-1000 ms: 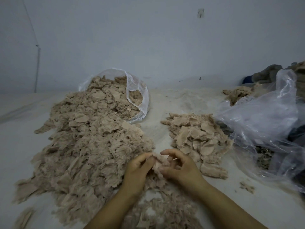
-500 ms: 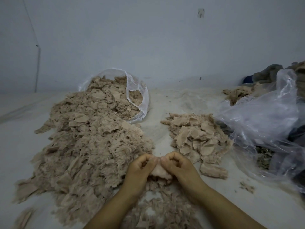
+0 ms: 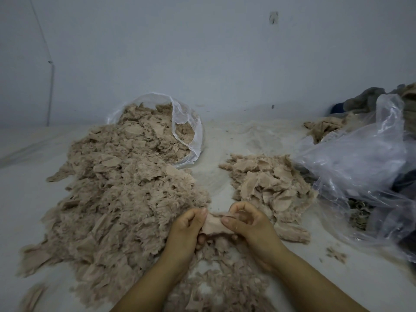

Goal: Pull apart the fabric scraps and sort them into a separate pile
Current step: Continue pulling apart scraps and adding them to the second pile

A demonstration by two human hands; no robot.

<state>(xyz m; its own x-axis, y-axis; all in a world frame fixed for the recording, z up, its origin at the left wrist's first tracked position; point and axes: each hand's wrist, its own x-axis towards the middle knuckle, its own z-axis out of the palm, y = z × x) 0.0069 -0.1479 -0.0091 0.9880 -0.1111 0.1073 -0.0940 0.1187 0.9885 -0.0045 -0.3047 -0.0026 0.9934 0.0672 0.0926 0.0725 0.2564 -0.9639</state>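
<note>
A big heap of beige fluffy fabric scraps (image 3: 117, 194) covers the left of the white surface and spills from a clear plastic bag (image 3: 186, 131) at the back. A smaller pile of separated scraps (image 3: 270, 185) lies to the right of centre. Between the two piles, near the front, my left hand (image 3: 186, 230) and my right hand (image 3: 247, 226) both pinch one pale scrap (image 3: 213, 224), stretched flat between the thumbs and fingers. More loose scraps (image 3: 225, 278) lie under my forearms.
A large crumpled clear plastic bag (image 3: 364, 167) fills the right side, with darker cloth and beige fabric (image 3: 324, 129) behind it. A grey wall rises close behind the surface. A few stray bits (image 3: 335, 254) lie at the front right.
My hands met on a scrap at the big heap's edge, closed together on it, and now hold it spread a little wider between them.
</note>
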